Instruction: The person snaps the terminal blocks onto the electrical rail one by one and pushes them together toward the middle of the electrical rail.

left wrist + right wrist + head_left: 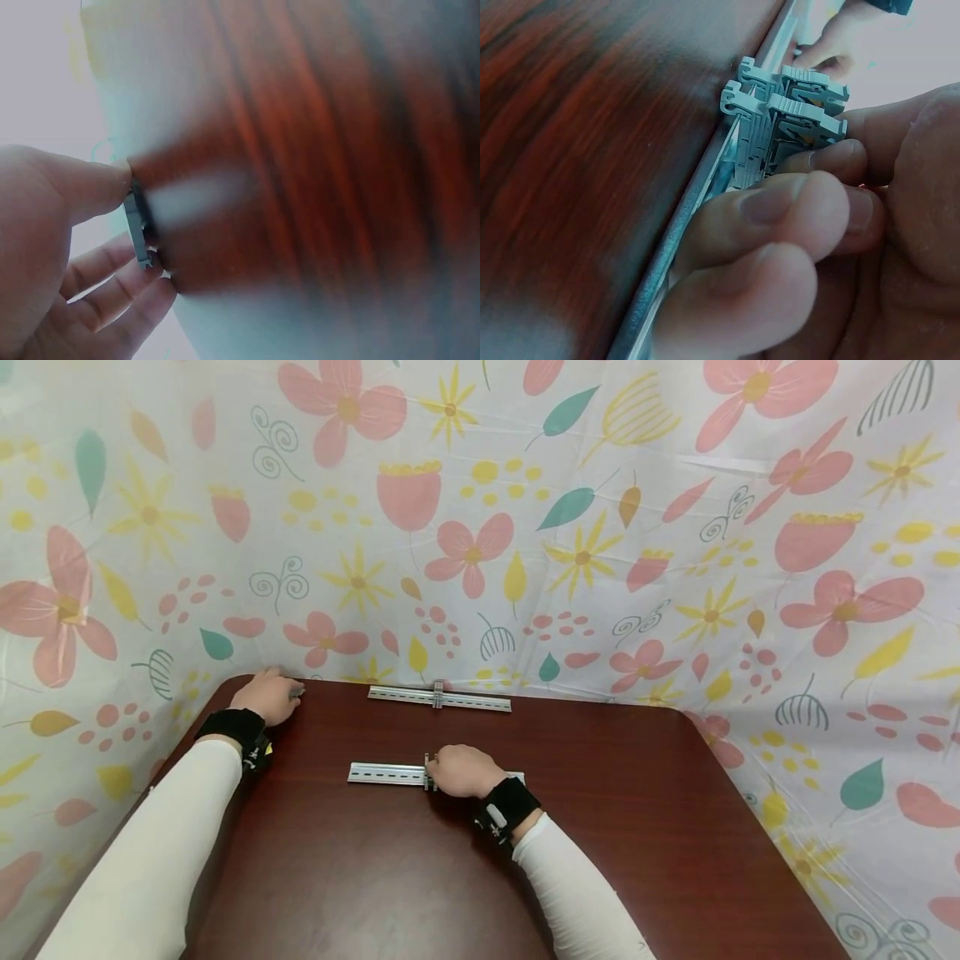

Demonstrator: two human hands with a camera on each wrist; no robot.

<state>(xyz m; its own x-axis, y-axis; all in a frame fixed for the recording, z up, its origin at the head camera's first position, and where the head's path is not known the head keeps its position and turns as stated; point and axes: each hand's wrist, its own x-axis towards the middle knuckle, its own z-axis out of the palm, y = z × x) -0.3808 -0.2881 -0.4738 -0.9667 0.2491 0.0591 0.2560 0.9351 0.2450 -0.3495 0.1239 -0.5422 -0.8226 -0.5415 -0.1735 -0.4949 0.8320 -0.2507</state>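
At the table's far left corner, my left hand pinches a small flat grey piece between thumb and fingers; its exact kind is unclear. A slotted metal DIN rail lies across the table's middle. My right hand covers part of this rail and pinches a grey terminal block seated on it. Just beyond that block, the right wrist view shows a second grey terminal block. The fingers hide the lower part of the gripped block.
Farther back, near the table's rear edge, lies another DIN rail with grey blocks around its middle. The dark wooden table meets a flowered curtain behind and at both sides.
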